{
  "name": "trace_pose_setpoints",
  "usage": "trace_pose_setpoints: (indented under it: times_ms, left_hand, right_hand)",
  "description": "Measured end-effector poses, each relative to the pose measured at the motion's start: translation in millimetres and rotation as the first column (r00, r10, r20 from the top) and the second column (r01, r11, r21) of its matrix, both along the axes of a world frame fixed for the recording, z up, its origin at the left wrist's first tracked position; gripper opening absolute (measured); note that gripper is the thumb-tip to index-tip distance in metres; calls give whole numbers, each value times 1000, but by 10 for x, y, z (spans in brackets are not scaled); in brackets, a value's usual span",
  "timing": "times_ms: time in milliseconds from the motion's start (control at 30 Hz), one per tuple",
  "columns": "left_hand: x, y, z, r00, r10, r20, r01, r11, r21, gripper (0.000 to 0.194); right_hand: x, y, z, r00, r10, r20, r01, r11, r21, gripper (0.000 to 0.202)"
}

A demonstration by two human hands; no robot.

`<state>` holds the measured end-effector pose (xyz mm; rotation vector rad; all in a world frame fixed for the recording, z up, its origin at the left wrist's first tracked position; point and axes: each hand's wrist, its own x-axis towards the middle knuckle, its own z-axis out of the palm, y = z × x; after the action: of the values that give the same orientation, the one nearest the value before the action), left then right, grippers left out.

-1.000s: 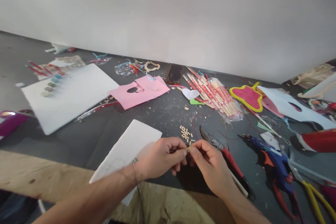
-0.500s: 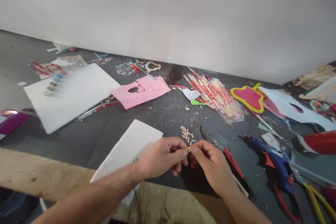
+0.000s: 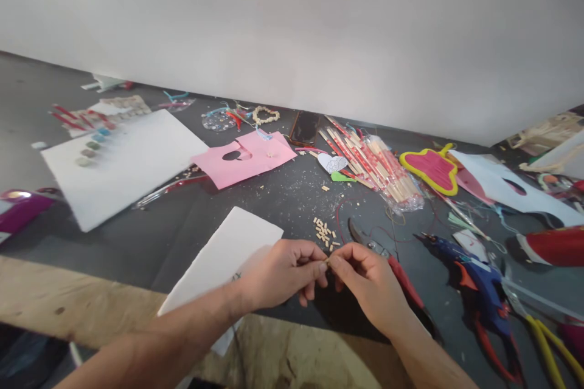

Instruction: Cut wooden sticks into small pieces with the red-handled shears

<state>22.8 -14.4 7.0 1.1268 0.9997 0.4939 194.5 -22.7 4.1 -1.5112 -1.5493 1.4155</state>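
Note:
My left hand (image 3: 289, 275) and my right hand (image 3: 368, 282) meet fingertip to fingertip near the table's front edge. Thumbs and index fingers are closed in a pinch on a tiny pale wooden piece (image 3: 327, 261), mostly hidden by the fingertips. Just beyond them lies a pile of short cut wooden pieces (image 3: 323, 231). Pruning shears with red handles (image 3: 408, 282) rest right beside my right hand, partly covered by it. Under my left forearm is a white sheet (image 3: 228, 249) with small dark writing.
Bundled red-patterned sticks (image 3: 365, 158) lie at the back, near a phone (image 3: 305, 127) and pink paper (image 3: 253, 161). On the right are a blue glue gun (image 3: 479, 276), yellow-handled pliers (image 3: 545, 346) and a yellow-edged pink shape (image 3: 431, 170). A white board (image 3: 123, 164) lies left.
The fingertips have closed further over the small wooden piece, so less of it shows. My right hand has shifted very slightly; the things on the table have stayed put.

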Motion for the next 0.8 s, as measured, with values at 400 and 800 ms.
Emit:
trace_pose_setpoints:
  times_ms: [400,800]
  left_hand:
    - [16,-2,10,998,48,32,-47,998,-31,17]
    - [19,5,-71,987,61,146,-51,996,-71,21]
  right_hand:
    - [-18,-6,1,998,-34,-53,32,998,-47,26]
    - [-38,-14,5,995,-33,-97,28,998,-52,26]
